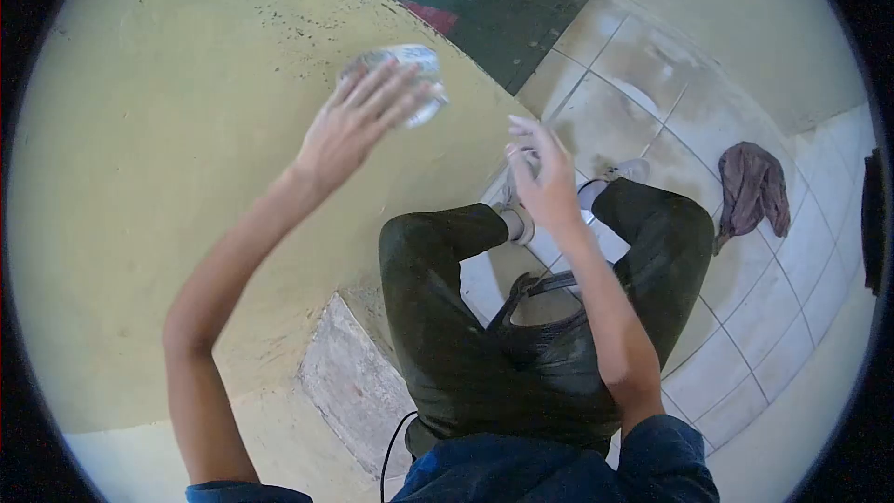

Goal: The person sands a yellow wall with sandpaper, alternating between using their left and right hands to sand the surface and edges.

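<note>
My left hand [358,121] is raised against a yellow-green wall [168,177] and presses a crumpled pale pad, probably sandpaper or a cloth [410,70], flat onto it. The pad shows past my fingertips. My right hand [545,172] hovers lower and to the right, fingers loosely apart, holding nothing and touching nothing. Below the hands I see my own bent legs in dark trousers [447,317] and light shoes [517,219].
A crumpled brownish rag [752,191] lies on the tiled floor [633,74] at the right. A bare grey patch [349,382] breaks the wall's paint near its base. A dark mat [494,0] lies at the top. A thin cable [391,452] hangs by my waist.
</note>
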A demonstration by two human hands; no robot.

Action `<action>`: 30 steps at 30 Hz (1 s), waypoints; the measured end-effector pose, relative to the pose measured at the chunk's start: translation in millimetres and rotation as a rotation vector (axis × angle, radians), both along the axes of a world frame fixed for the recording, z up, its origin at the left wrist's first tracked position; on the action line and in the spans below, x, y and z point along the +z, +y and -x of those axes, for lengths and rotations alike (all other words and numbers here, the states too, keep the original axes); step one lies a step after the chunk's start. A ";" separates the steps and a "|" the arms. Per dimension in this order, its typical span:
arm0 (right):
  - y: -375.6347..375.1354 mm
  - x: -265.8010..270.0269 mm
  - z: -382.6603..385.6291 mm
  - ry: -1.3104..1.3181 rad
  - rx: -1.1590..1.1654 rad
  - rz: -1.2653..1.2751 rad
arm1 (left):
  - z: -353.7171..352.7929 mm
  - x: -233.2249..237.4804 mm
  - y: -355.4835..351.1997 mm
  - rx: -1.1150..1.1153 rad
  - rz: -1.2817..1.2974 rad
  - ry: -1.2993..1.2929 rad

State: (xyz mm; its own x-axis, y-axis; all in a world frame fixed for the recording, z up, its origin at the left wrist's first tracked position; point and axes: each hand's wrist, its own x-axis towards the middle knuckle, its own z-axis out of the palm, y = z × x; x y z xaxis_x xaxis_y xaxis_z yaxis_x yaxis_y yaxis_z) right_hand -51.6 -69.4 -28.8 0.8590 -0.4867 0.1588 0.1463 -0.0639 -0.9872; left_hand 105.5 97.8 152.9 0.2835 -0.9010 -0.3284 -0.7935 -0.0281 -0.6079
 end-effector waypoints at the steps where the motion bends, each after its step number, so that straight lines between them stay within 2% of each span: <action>1: -8.2 -9.4 -3.4 0.038 -0.006 0.038 | -21.5 -9.5 5.1 0.013 -0.066 -0.096; 5: -23.6 -30.0 1.8 0.204 0.043 0.156 | -59.2 -37.3 20.4 0.024 -0.250 -0.326; 8: -25.0 -33.9 10.6 0.261 0.136 0.257 | -38.0 -61.6 -0.5 0.146 -0.306 -0.512; 12: -20.2 -35.5 20.4 0.258 0.243 0.269 | -61.3 -78.9 -5.1 0.074 -0.166 -0.325; 15: -26.4 -37.3 32.3 0.439 0.426 0.387 | -74.6 -64.3 8.5 -0.027 -0.153 -0.338; 18: -30.2 -49.4 36.5 0.511 0.500 0.455 | -72.2 -29.5 15.5 0.090 -0.075 -0.283; 21: -36.2 -46.6 34.2 0.494 0.451 0.449 | -74.0 -19.1 18.0 0.023 0.236 -0.284; 22: -39.1 -44.2 32.1 0.489 0.440 0.448 | -74.2 -26.2 17.8 0.075 0.211 -0.347; 25: -35.0 -39.9 30.9 0.464 0.422 0.425 | -69.9 -59.1 16.4 0.191 -0.049 -0.264; 26: -34.0 -40.2 29.3 0.446 0.414 0.413 | -76.6 -78.9 26.7 0.107 -0.134 -0.160; 29: -35.7 -46.4 33.1 0.418 0.380 0.413 | -83.5 -95.8 13.0 -0.050 -0.210 -0.010; 30: -36.0 -49.1 34.1 0.415 0.370 0.411 | -92.3 -97.6 19.4 -0.035 -0.145 0.065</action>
State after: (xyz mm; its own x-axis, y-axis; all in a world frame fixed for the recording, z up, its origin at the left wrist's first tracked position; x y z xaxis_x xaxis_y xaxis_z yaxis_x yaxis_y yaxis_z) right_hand -85.6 -105.4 -77.9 0.9865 -0.1210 -0.1103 -0.1544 -0.4635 -0.8725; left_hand 197.9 117.2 55.3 0.2270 -0.8516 -0.4724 -0.8301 0.0845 -0.5511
